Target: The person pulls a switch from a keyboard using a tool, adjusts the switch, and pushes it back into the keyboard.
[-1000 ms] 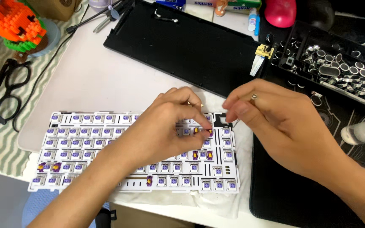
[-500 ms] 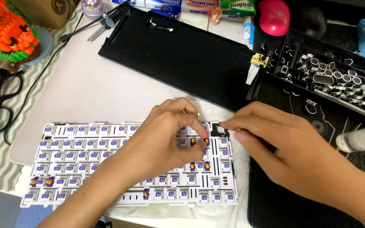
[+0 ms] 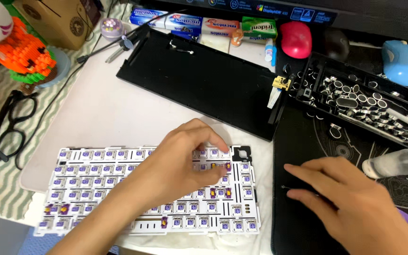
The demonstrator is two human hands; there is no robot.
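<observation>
A white keyboard plate (image 3: 95, 189) full of purple-stemmed switches lies at the near edge of the desk. My left hand (image 3: 180, 165) rests on its right part, with the fingertips curled down onto switches near the top right corner; what is under them is hidden. My right hand (image 3: 350, 208) lies flat with fingers spread on the black desk mat (image 3: 298, 141) to the right of the plate. Its fingertips are beside a thin metal pin (image 3: 290, 188).
An empty black keyboard case (image 3: 204, 80) lies behind the plate. A black tray (image 3: 369, 104) of metal parts, a clear bottle (image 3: 397, 163) and a blue mouse (image 3: 402, 61) are at the right. Black glasses (image 3: 5, 123) and an orange toy (image 3: 22, 54) are at the left.
My right hand has left the plate's top right corner and moved right and down onto the black mat. My left hand stays on the switches.
</observation>
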